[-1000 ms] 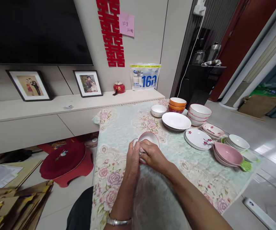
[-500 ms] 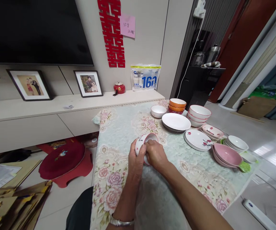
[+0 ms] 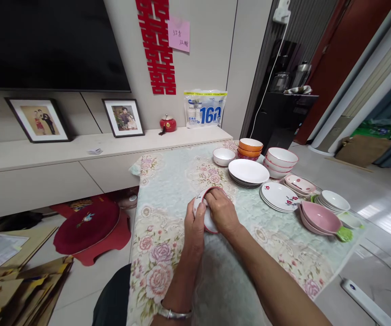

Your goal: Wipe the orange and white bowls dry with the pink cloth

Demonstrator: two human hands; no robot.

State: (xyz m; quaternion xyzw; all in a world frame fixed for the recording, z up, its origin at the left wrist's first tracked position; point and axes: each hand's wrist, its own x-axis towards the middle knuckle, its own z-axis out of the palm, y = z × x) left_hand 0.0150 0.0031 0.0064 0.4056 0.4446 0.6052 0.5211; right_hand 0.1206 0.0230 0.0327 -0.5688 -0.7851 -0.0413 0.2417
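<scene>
A white bowl with a red rim (image 3: 209,220) is tilted above the near part of the table. My left hand (image 3: 195,222) grips its left side, thumb over the rim. My right hand (image 3: 221,210) reaches into the bowl with curled fingers; the fingertips are hidden, and whether they hold anything cannot be seen. Beyond the hands a small white bowl (image 3: 224,156) stands beside stacked orange bowls (image 3: 250,146). A stack of white plates (image 3: 248,171) lies to the right of them.
The flowered tablecloth (image 3: 161,199) also bears flowered plates (image 3: 278,196), red-rimmed bowls (image 3: 282,157) and pink leaf-shaped dishes (image 3: 321,218) on the right. A red stool (image 3: 89,226) stands left of the table. A white power strip (image 3: 365,301) lies on the floor.
My right hand has shifted up and further into the bowl, its fingers now near the upper rim. My left hand still holds the bowl. The view has moved slightly.
</scene>
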